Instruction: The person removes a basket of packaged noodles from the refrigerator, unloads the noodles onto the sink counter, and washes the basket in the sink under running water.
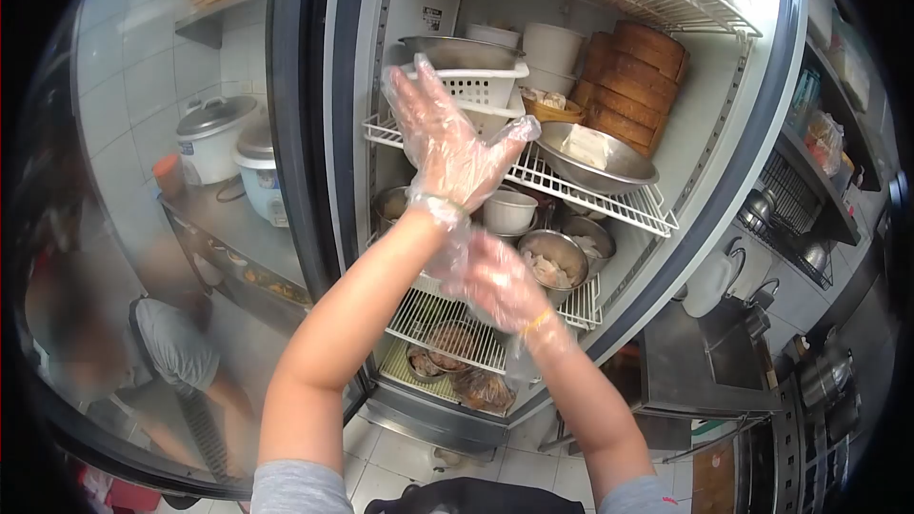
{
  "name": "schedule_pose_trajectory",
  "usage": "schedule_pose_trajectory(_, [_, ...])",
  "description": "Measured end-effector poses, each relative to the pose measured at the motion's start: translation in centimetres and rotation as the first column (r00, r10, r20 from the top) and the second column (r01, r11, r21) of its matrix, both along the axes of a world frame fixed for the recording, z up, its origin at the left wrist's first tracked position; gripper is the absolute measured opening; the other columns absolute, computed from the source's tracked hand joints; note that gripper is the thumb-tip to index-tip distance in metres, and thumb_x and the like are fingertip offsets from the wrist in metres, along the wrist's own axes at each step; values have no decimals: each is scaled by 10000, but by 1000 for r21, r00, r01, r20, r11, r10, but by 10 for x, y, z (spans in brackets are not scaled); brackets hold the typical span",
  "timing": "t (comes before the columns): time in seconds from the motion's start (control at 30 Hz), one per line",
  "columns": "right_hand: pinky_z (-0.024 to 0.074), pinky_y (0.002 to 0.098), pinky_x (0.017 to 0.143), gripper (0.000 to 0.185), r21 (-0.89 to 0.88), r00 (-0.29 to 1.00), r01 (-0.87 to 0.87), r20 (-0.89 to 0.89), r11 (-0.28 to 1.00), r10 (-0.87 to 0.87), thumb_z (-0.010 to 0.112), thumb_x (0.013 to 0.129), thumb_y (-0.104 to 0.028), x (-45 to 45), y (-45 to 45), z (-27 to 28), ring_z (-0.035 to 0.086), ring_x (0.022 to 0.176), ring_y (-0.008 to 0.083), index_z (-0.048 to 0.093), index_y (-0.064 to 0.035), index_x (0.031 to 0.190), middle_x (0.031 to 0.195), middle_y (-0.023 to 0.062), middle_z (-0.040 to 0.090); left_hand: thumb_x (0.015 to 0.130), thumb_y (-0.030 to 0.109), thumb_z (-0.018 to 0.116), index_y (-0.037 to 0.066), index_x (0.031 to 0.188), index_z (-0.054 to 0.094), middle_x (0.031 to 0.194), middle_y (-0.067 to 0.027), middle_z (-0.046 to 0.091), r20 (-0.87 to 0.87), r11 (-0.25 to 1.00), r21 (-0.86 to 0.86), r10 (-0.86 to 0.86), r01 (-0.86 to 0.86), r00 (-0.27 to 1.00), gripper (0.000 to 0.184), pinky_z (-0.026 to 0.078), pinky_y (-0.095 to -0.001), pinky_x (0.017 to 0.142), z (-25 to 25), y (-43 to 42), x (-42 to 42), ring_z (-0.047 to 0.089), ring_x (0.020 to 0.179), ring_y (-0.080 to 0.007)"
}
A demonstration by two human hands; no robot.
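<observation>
My left hand (452, 148) is raised before the fridge shelves in a clear plastic glove (440, 205), its fingers spread and holding nothing. Just below that wrist is my right hand (495, 281), also in clear plastic. Its fingers look bent together at the left glove's cuff, though the fingertips are blurred and partly hidden. A yellow band (538, 322) circles my right wrist. Behind my hands, a white perforated basket (481, 88) and a metal bowl with a pale block (588, 146) stand on the upper shelf. Lower down are a white pot (509, 211) and a metal bowl of pale food (552, 262).
The glass fridge door (190, 257) stands open at left; a person (176, 343) shows through or in it, with rice cookers (217, 138). Stacked bamboo steamers (643, 71) fill the shelf's right side. Bagged food (484, 388) sits at the bottom. A metal counter (705, 362) is at right.
</observation>
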State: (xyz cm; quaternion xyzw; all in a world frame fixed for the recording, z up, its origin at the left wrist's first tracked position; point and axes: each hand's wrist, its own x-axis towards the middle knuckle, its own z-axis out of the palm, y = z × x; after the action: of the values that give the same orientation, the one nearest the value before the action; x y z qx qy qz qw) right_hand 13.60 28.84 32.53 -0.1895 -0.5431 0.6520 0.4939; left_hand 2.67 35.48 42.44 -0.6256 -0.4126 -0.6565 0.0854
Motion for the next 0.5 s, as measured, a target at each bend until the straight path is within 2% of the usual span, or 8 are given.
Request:
schedule_pose_trajectory(0.03, [487,335,809,373,-13,989,-8,147,1000,10,599,841,-97,10,-13,-11,570,1001,193,473,-53,1189,1149,70,525,640,706,605,-74,1379,-64,1393,-377,-106,-55,992,41,117,-115,992,1266,13,-529,1080,-1,13,4,-81,1318,-493])
schedule_pose_trajectory(0.13, [482,346,811,342,-104,956,44,294,994,-11,598,849,-111,52,-41,-76,577,996,200,493,-58,1171,1112,68,545,642,749,553,-82,1379,-48,1390,-382,-110,-92,965,127,243,-230,966,1263,8,-542,1074,-7,51,-5,-82,1312,-505])
schedule_pose_trajectory(0.2, [487,329,809,331,-276,985,104,161,956,-61,610,838,-103,87,-67,-130,590,988,222,510,-44,1148,1111,84,567,642,729,575,-73,1383,-51,1398,-374,-93,-92,982,81,178,-170,980,1259,37,-548,1073,-10,67,-15,-42,1323,-493])
schedule_pose_trajectory(0.23, [492,322,799,336,-355,972,195,196,914,-131,616,836,-111,103,-85,-154,597,976,227,509,-37,1147,1112,90,570,645,720,582,-73,1383,-45,1404,-367,-83,-82,992,22,126,-125,989,1251,47,-548,1073,-10,68,-20,-29,1326,-489])
schedule_pose_trajectory(0.33, [505,295,732,366,-531,906,422,267,735,-327,637,829,-157,166,-150,-252,618,917,230,507,-28,1146,1053,97,595,682,637,618,-61,1394,39,1425,-345,-9,-89,985,74,164,-158,982,1153,84,-498,1087,-23,61,-25,9,1341,-459])
schedule_pose_trajectory(0.4, [486,344,728,351,-505,753,637,571,583,-328,588,866,-197,216,-210,-322,613,901,223,502,-50,1173,1040,92,604,734,536,629,-68,1385,89,1426,-331,51,-11,996,71,52,-51,999,1040,112,-478,1088,-55,40,-27,69,1343,-435])
schedule_pose_trajectory(0.43, [476,339,688,358,-546,658,748,687,378,-309,596,860,-223,231,-239,-350,614,868,228,506,-54,1161,1016,96,607,760,486,634,-72,1381,114,1427,-324,81,28,997,80,-6,4,1000,984,126,-468,1088,-72,27,-29,99,1345,-423])
schedule_pose_trajectory(0.5, [497,354,599,268,-483,553,828,789,286,-268,531,883,-255,265,-313,-411,629,780,220,528,-40,1043,908,96,598,803,334,623,-45,1377,156,1430,-305,93,-20,991,129,25,-22,1000,832,169,-477,1075,-116,-9,-40,151,1332,-424])
